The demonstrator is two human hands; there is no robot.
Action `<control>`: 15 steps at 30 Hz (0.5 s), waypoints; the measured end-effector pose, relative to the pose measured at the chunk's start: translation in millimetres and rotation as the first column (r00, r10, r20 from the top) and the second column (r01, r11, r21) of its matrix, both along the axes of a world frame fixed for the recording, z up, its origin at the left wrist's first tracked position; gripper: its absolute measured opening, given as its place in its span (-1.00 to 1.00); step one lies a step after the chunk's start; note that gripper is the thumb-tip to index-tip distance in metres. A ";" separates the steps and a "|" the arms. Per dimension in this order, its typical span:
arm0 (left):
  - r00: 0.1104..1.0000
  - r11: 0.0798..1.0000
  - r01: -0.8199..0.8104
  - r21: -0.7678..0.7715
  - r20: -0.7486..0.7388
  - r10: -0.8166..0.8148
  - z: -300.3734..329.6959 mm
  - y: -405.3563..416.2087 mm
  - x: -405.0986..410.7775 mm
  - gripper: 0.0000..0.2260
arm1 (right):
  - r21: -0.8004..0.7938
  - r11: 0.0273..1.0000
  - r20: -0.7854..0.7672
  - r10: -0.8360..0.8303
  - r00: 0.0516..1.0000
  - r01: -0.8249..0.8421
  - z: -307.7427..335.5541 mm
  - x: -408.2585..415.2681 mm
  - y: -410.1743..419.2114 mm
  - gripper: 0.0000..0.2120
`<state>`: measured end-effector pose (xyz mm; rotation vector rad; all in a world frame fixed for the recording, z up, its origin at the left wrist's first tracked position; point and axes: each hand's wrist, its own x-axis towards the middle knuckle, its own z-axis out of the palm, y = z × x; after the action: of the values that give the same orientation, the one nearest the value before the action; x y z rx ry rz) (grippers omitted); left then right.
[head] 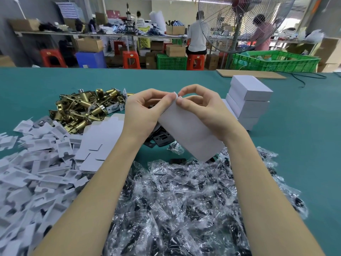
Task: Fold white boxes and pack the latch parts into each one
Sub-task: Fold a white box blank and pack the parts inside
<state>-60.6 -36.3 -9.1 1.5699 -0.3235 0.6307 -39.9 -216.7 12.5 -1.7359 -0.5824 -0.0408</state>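
Note:
Above the table I hold a white box (pixel 190 130), tilted with its far end raised. My left hand (pixel 145 111) and my right hand (pixel 201 108) both pinch the small flaps at that far end, fingertips nearly touching. A heap of brass latch parts (pixel 83 108) lies at the left. Black plates (pixel 162 138) sit under the box. Clear bags of dark screws (pixel 184 200) are piled in front of me. Flat white box blanks (pixel 99 143) are stacked to the left of my left forearm.
A stack of folded white boxes (pixel 249 100) stands to the right of my hands. White paper inserts (pixel 33 163) cover the near left of the green table (pixel 304 145). A cardboard sheet (pixel 251 73) and a black cable (pixel 302 78) lie at the far edge.

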 end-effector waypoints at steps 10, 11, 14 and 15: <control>0.997 0.996 0.072 -0.051 0.001 -0.072 3.0 -1.8 -3.2 -0.94 | 0.070 0.996 -0.041 0.055 0.998 -0.052 -1.3 -0.3 -3.8 -0.91; 0.997 0.996 0.071 -0.045 0.003 -0.071 3.5 -1.8 -3.6 -0.95 | 0.080 0.995 -0.043 0.060 0.997 -0.056 -1.5 -0.3 -4.0 -0.91; 0.997 0.996 0.073 -0.051 -0.001 -0.073 4.5 -1.6 -4.5 -0.95 | 0.108 0.992 -0.061 0.078 0.995 -0.071 -3.6 0.3 -4.3 -0.89; 0.997 0.996 0.071 -0.050 -0.004 -0.071 4.5 -1.9 -4.5 -0.95 | 0.127 0.989 -0.078 0.091 0.993 -0.080 -5.0 1.3 -5.0 -0.89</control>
<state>-65.1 -38.2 -4.7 1.5061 -0.3550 0.5745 -38.6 -221.7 7.4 -1.5834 -0.5806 0.0549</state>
